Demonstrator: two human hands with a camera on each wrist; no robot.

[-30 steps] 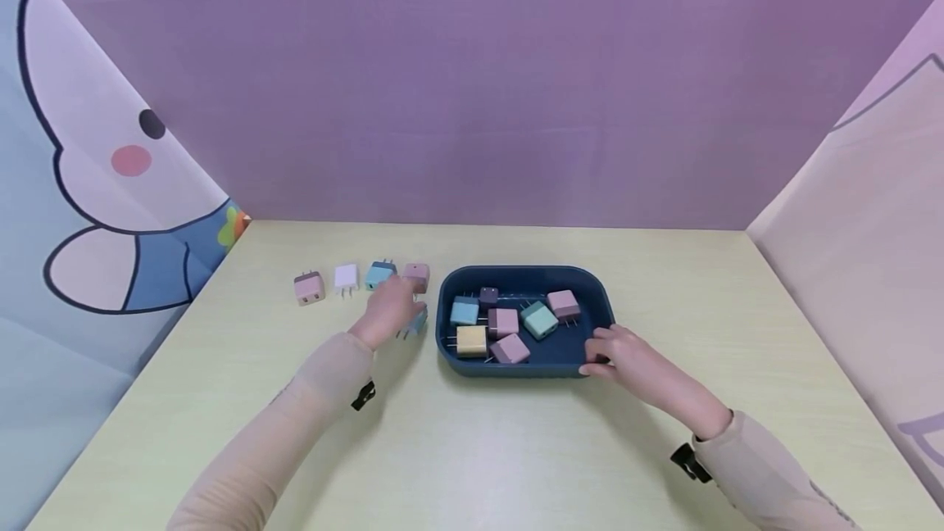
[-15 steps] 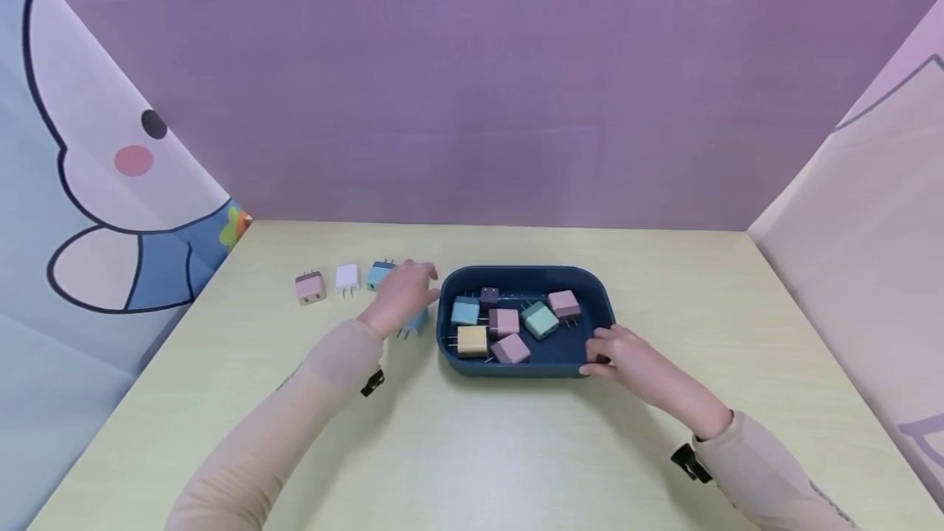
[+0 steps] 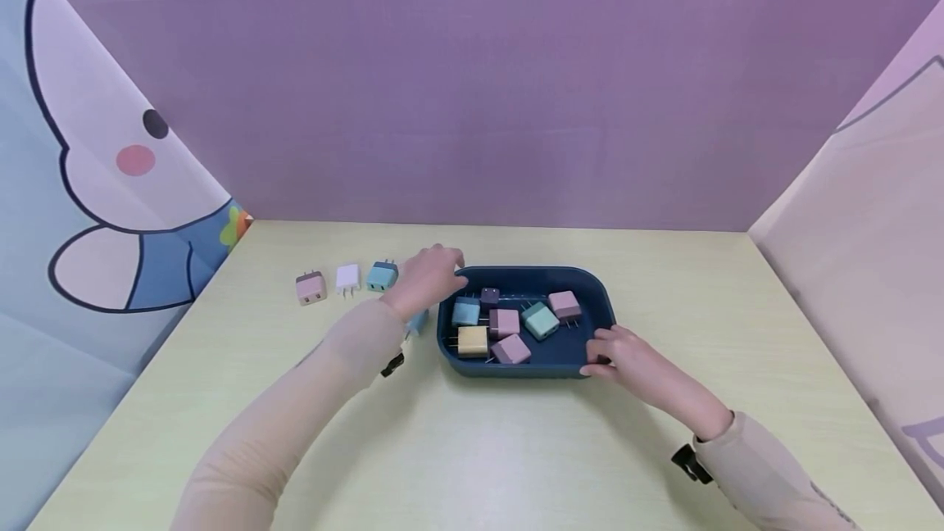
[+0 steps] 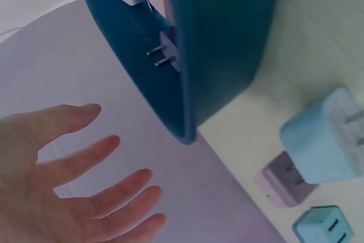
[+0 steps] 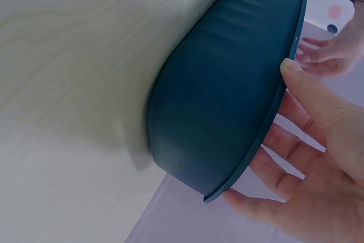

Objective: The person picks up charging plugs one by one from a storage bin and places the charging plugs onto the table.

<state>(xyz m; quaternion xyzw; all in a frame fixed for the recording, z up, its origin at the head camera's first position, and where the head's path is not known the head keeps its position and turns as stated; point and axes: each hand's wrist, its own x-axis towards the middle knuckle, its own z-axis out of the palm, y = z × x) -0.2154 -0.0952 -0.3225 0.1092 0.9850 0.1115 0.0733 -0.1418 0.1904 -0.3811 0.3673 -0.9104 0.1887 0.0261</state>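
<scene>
My left hand [image 3: 425,275] hovers by the back left corner of a dark blue tray [image 3: 531,369]. In the left wrist view its fingers are extended and spread, with nothing in them. My right hand [image 3: 627,359] grips the tray's right rim; the right wrist view shows the thumb [image 5: 293,68] on the outer side and fingers over the edge. Plug chargers lie inside the tray, among them a yellow one [image 3: 472,342], a green one [image 3: 540,320] and a light blue one [image 3: 465,310]. Left of the tray, a blue charger [image 4: 321,140] and a pink charger [image 4: 278,183] lie on the table.
Farther left on the table [image 3: 509,449] are a pink charger with a dark end [image 3: 310,289], a white charger [image 3: 348,279] and a teal charger [image 3: 382,275]. A purple cloth wall [image 3: 487,105] stands behind, with printed cloth panels on both sides.
My left hand has moved right and slightly back, from over the loose chargers to the tray's back left corner, and its fingers have spread. The right hand and tray have stayed put.
</scene>
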